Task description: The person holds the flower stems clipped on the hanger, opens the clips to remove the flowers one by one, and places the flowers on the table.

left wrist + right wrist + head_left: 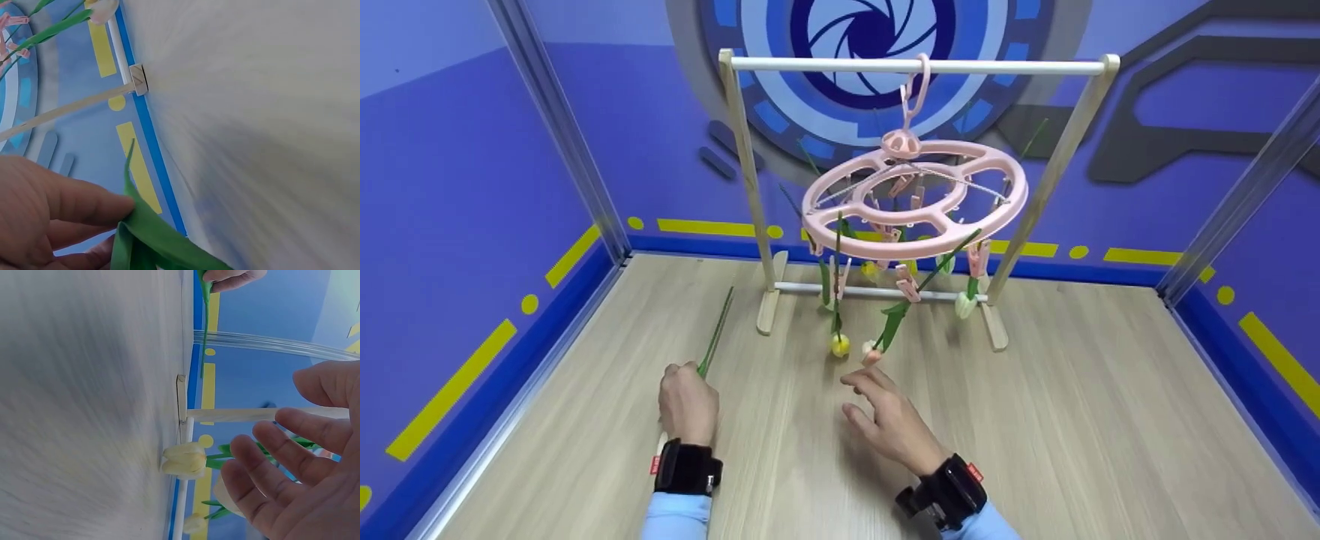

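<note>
My left hand (688, 401) is low over the left of the table, pinching a tulip by its green stem (718, 330). Its long leaf (163, 236) shows beside the thumb and fingers in the left wrist view; the bloom is hidden in that view. With fingers apart and holding nothing, my right hand (896, 424) is just in front of a hanging peach and white tulip (872, 354). Pink clothespins (908, 283) on a round pink clip hanger (885, 248) hold several tulips head down, among them a yellow one (840, 346) and a white one (966, 305).
The hanger's hook hangs from the top bar (825, 65) of a wooden rack, whose feet (769, 311) stand on the wood-grain table (1080, 420). Blue printed panels (450, 187) with metal corner posts (562, 135) enclose the back and sides.
</note>
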### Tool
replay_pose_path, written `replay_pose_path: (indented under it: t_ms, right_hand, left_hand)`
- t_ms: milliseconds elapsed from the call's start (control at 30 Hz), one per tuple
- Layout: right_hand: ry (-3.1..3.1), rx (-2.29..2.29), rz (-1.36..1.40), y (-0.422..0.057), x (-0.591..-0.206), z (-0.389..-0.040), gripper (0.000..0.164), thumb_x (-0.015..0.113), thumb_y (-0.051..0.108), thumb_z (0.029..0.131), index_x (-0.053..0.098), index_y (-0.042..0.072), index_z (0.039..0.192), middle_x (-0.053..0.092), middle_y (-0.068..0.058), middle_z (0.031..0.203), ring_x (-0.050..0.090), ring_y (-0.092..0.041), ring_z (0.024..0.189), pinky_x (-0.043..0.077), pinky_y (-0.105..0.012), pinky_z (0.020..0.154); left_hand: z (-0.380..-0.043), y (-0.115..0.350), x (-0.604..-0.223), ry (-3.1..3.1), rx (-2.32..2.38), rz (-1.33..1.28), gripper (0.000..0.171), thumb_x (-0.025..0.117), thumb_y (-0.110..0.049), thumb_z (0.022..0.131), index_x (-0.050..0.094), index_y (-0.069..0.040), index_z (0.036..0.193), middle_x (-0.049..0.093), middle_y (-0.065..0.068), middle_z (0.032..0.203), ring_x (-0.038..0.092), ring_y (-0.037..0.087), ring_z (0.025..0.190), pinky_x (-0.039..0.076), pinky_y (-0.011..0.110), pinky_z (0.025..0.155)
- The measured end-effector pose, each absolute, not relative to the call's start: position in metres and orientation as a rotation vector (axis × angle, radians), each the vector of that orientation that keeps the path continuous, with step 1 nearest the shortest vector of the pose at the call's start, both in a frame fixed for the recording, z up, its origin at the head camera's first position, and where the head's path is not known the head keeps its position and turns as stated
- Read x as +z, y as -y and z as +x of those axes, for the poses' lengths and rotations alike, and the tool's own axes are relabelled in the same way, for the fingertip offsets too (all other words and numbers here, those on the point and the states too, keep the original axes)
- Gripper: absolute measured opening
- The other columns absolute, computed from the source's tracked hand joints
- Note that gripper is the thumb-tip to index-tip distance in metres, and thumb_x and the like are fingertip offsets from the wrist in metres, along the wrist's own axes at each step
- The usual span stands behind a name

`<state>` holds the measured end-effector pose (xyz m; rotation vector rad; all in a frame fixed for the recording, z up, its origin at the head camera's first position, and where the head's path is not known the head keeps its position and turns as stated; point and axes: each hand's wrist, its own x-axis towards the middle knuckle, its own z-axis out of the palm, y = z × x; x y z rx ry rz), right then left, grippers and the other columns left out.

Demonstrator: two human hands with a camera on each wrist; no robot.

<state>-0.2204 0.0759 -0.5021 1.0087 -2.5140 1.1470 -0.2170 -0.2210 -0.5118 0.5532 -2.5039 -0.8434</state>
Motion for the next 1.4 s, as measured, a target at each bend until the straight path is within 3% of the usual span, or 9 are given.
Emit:
replay_pose_path:
  t_ms: [200,433,700,1133,1400]
  right_hand:
    - [2.518,1.162,1.012,-0.077,-0.501,-0.22,0.03,0.069,0.007,0.097,0.066,0.003,0.127,0.064,-0.01,0.125,0.065,-0.028,0.111,0.057,-0.044,0.088]
    - [2.495,1.147,1.032,-0.078,-0.5,-0.221,0.03,0.069,0.005,0.095,0.066,0.002,0.125,0.066,-0.012,0.124,0.065,-0.03,0.111,0.057,-0.044,0.089]
    - [2.503,1.147,1.012,-0.079,-0.499,-0.221,0.028,0.069,0.008,0.096,0.067,0.004,0.124,0.066,-0.009,0.123,0.065,-0.029,0.109,0.057,-0.042,0.089]
    - [2.486,1.166,1.005,-0.083,-0.498,-0.222,0.028,0.068,0.006,0.096,0.067,0.002,0.124,0.065,-0.011,0.12,0.066,-0.027,0.102,0.057,-0.041,0.086]
    - [2.512,1.182,0.969,-0.087,-0.489,-0.221,0.028,0.068,0.008,0.099,0.067,0.004,0.127,0.066,-0.009,0.122,0.066,-0.027,0.104,0.057,-0.041,0.087]
  left_hand:
    - [-0.216,0.223,-0.512,2.567,-0.793,0.566,0.018,0.055,0.016,0.09,0.071,0.018,0.099,0.062,0.034,0.092,0.067,0.049,0.085,0.054,0.056,0.071]
    - [-0.216,0.224,-0.512,2.59,-0.834,0.582,0.022,0.055,0.017,0.089,0.069,0.02,0.106,0.061,0.036,0.096,0.066,0.049,0.089,0.054,0.056,0.073]
    - [-0.214,0.224,-0.513,2.625,-0.782,0.529,0.014,0.055,0.02,0.085,0.067,0.018,0.092,0.06,0.033,0.087,0.065,0.047,0.08,0.054,0.053,0.065]
    - [-0.21,0.22,-0.5,2.625,-0.666,0.446,0.011,0.059,0.017,0.085,0.068,0.02,0.091,0.06,0.034,0.084,0.064,0.047,0.078,0.052,0.054,0.065]
    - [-0.203,0.209,-0.475,2.581,-0.669,0.356,0.016,0.065,0.01,0.086,0.069,0.017,0.1,0.062,0.034,0.093,0.063,0.049,0.084,0.051,0.056,0.072]
